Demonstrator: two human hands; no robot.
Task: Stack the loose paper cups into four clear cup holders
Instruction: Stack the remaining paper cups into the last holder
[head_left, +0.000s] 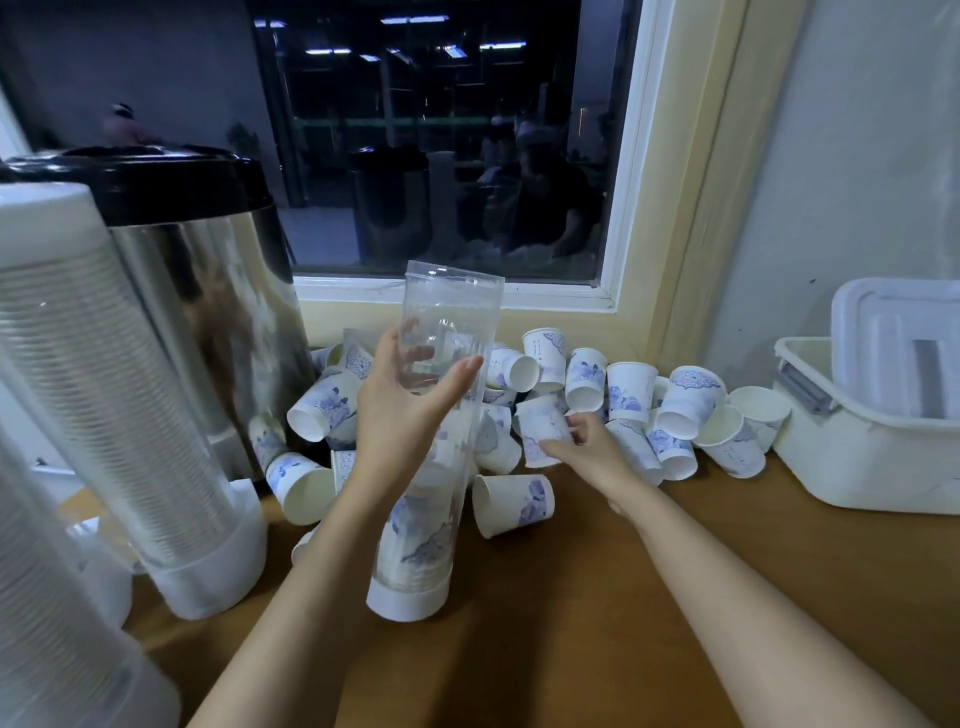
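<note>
A clear cup holder (447, 312) with a white base stands tilted on the wooden counter, holding a short stack of cups at its bottom. My left hand (402, 410) grips the tube around its middle. My right hand (582, 449) pinches a white paper cup with blue print (540, 431) at the edge of the pile of loose cups (665, 410) along the wall. Two filled cup holders, one (114, 374) upright and one (47, 597) nearer me, stand at the left.
A steel hot-water urn (208, 260) with a black lid stands behind the filled holders. A white plastic bin (872, 431) with a lid propped in it sits at the right. A dark window is behind the pile. Bare wooden counter (597, 623) lies in front.
</note>
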